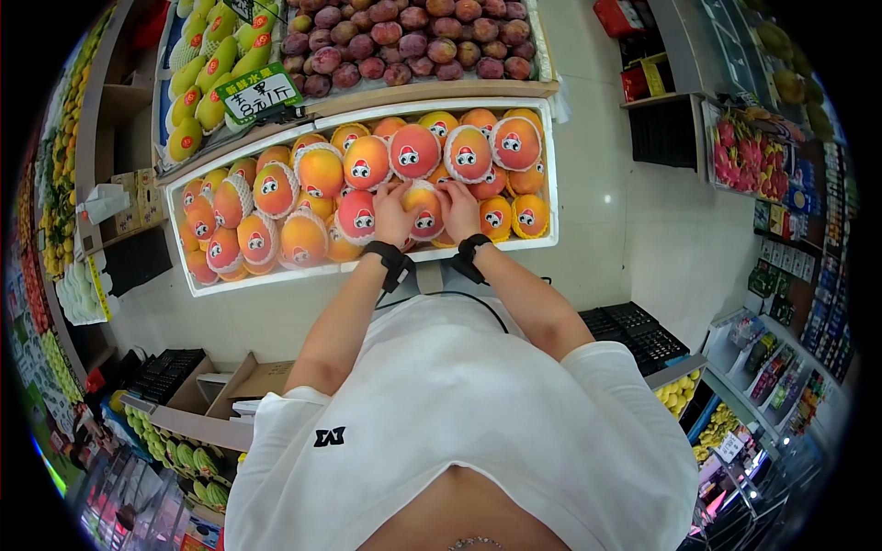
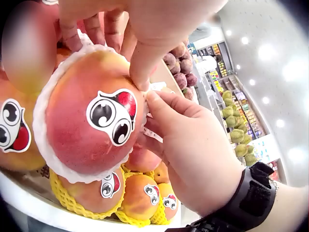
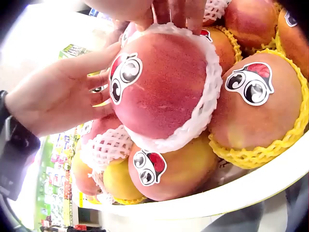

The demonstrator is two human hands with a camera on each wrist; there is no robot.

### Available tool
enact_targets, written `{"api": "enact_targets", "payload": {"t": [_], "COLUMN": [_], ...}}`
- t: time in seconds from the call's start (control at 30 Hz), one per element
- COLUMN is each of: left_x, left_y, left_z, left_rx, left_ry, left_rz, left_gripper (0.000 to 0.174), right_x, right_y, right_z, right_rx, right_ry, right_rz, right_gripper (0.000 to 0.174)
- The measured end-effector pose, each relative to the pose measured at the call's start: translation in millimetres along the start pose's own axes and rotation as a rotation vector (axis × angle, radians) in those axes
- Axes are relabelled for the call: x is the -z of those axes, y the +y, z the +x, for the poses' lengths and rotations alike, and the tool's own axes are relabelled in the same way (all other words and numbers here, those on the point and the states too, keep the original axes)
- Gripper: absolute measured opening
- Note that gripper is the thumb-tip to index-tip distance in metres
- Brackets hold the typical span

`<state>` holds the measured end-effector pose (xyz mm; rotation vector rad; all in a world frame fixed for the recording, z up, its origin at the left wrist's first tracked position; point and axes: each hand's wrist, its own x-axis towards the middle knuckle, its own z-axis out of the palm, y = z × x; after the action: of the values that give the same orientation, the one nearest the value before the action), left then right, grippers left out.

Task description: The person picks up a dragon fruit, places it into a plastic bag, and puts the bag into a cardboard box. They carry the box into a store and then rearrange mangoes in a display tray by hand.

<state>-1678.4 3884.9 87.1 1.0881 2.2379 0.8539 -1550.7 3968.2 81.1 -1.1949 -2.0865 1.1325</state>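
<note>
Both hands hold one mango (image 1: 424, 213) in a white foam net, near the front edge of the white foam box (image 1: 554, 184). The left hand (image 1: 393, 217) is on its left side, the right hand (image 1: 459, 213) on its right. In the left wrist view the mango (image 2: 91, 121) carries a cartoon-eye sticker, and the two thumbs meet at its edge. The right wrist view shows the mango (image 3: 164, 87) with the white net round its rim; the fingers of the right hand (image 3: 169, 12) curl behind it and the left hand (image 3: 63, 89) lies beside it.
Netted mangoes (image 1: 317, 172) fill the box around the hands. Plums (image 1: 404, 41) and green mangoes (image 1: 216, 69) with a price sign (image 1: 259, 95) lie behind it. Black crates (image 1: 634, 332) stand at right, shelves further out.
</note>
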Motion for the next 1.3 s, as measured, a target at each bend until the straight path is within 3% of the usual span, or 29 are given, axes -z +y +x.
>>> {"api": "enact_targets", "payload": {"t": [0.2,0.27,0.3,0.33,0.37,0.47,0.57,0.6,0.67,0.73,0.8,0.83,0.9,0.97,1.03,1.07,1.1,1.17,1.3], "left_x": [11,29,43,60,76,117,155,162,165,158,156,151,138,127,117,113,120,94,57], "left_y": [-5,-6,0,6,9,-14,-34,-43,-65,-91,-98,-103,-113,-99,-87,-80,-60,-90,-115], "left_z": [0,2,1,-5,-11,-28,-58,-69,-88,-102,-109,-106,-91,-67,-40,-32,-28,-6,-4], "left_rx": [-0.069,0.15,0.148,0.177,0.206,0.2,0.218,0.22,0.358,0.442,0.515,0.514,0.398,0.475,0.508,0.543,0.438,0.443,0.494], "left_ry": [0.032,-0.033,-0.027,0.094,0.216,0.321,0.445,0.456,0.534,0.504,0.398,0.404,0.309,0.198,0.097,-0.001,-0.057,-0.197,-0.055], "left_rz": [-0.131,-0.281,-0.285,-0.402,-0.517,-0.54,-0.404,-0.401,-0.593,-0.555,-0.497,-0.498,-0.369,-0.59,-0.525,-0.458,-0.355,-0.246,-0.257], "left_gripper": [0.045,0.044,0.044,0.042,0.04,0.038,0.032,0.032,0.032,0.035,0.04,0.04,0.045,0.053,0.057,0.06,0.067,0.069,0.069], "right_x": [2,7,13,23,40,68,98,106,119,126,123,118,105,88,70,62,51,21,-42], "right_y": [13,15,12,9,-4,9,34,39,68,84,98,102,98,87,50,22,-4,-28,-67], "right_z": [3,1,0,-3,-5,-14,-36,-44,-61,-75,-86,-88,-82,-70,-55,-47,-41,-28,-13], "right_rx": [0.041,0.013,-0.019,-0.013,-0.028,0.015,-0.093,-0.212,-0.303,-0.33,-0.46,-0.455,-0.522,-0.479,-0.199,-0.195,-0.192,-0.126,0.091], "right_ry": [-0.078,-0.074,-0.073,-0.076,-0.028,0.145,0.274,0.32,0.366,0.374,0.173,0.171,-0.087,-0.181,-0.372,-0.392,-0.411,-0.467,-0.453], "right_rz": [-0.014,0.05,0.115,0.113,0.112,0.174,0.096,0.246,0.186,0.09,-0.087,-0.085,0.123,0.123,-0.055,0.073,0.201,0.188,0.173], "right_gripper": [0.016,0.018,0.02,0.02,0.02,0.017,0.015,0.014,0.014,0.015,0.02,0.02,0.022,0.023,0.024,0.023,0.023,0.027,0.038]}}
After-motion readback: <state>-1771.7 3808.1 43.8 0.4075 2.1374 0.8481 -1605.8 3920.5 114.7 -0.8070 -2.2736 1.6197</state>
